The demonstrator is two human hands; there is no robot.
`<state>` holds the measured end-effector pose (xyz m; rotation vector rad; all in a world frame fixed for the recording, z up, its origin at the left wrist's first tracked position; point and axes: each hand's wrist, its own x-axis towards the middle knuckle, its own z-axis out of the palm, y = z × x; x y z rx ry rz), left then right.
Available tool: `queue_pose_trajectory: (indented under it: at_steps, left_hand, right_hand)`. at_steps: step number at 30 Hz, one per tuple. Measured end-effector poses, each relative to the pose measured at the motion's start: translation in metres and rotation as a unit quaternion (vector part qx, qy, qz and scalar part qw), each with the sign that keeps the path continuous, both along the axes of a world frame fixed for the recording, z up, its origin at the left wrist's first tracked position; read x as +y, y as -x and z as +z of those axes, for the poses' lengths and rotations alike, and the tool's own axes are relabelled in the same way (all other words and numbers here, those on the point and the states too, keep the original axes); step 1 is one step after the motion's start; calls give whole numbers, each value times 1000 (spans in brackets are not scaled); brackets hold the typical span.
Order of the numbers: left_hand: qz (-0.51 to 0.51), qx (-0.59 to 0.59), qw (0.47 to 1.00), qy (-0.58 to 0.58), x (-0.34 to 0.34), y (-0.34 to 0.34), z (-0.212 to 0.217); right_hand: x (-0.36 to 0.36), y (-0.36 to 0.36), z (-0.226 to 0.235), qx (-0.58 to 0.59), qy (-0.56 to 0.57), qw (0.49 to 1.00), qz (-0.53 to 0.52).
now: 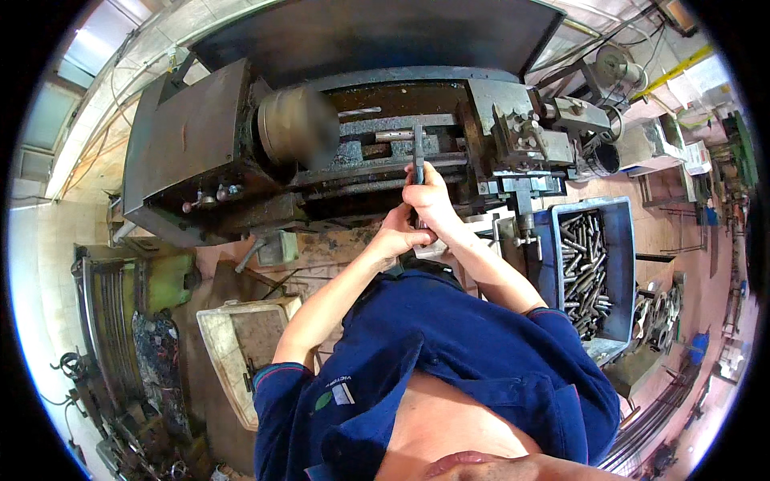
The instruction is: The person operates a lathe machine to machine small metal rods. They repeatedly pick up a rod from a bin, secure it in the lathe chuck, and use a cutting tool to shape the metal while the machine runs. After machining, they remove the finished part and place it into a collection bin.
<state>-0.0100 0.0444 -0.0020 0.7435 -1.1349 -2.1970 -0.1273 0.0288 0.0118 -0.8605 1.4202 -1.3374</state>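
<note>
A large dark lathe fills the upper part of the view, with its round chuck blurred as if spinning. A grey metal rod sticks out of the chuck. My right hand holds a slim dark measuring caliper upright, its jaws reaching up to the rod. My left hand sits just below the right one, fingers curled around the caliper's lower end. Both forearms come up from my blue shirt.
The lathe's tool post and carriage stand right of the rod. A blue crate holding several metal rods sits at the right. A dirty white tub stands at the lower left, beside a green machine and scrap.
</note>
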Motion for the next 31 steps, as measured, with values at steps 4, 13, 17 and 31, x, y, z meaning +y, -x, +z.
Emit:
queue_pose_trajectory:
  at_steps: [4,13,17,31]
  left_hand:
    - [-31,30,999,-25,-19,17,-5]
    - [-45,23,999,-1,-45,22,12]
    - [-51,44,998,5,-50,15,6]
    - [-54,-32,998,31,-61,-32,1]
  right_hand:
    - [-17,21,-5,39,-27,999,-9]
    - [-44,20,24,36,-39,998,-27]
    - [-51,13,26,63,-72,995,-12]
    - [-74,-35,29,151,-80,984,47]
